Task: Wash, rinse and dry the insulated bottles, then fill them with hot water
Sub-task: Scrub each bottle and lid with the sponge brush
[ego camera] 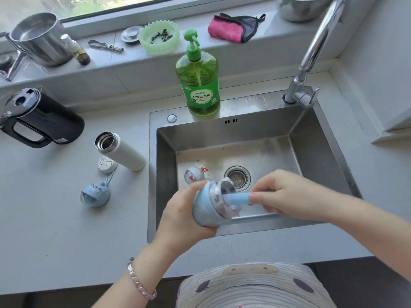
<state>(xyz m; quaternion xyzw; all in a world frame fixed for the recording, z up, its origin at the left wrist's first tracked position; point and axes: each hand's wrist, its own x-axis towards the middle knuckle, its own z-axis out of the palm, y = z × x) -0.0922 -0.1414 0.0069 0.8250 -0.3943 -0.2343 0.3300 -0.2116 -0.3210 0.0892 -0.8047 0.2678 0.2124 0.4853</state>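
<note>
My left hand (pixel 180 216) grips a light blue insulated bottle (pixel 209 210), tilted over the front of the steel sink (pixel 320 138) with its mouth toward the right. My right hand (pixel 282 194) pinches the blue handle of a bottle brush (pixel 239 200) whose head is inside the bottle's mouth. A white insulated bottle (pixel 124 152) stands uncapped on the counter left of the sink, its white lid (pixel 107 164) beside it. A blue lid with a strap (pixel 95 195) lies nearer me. Another small lid (pixel 194 174) rests on the sink floor.
A green dish soap pump bottle (pixel 200 85) stands on the sink's back rim. The tap (pixel 315 50) arches at the back right. A black electric kettle (pixel 40 118) sits at the far left. The sill holds a steel pot (pixel 37 38), a green dish (pixel 159 37) and a pink cloth (pixel 229 28).
</note>
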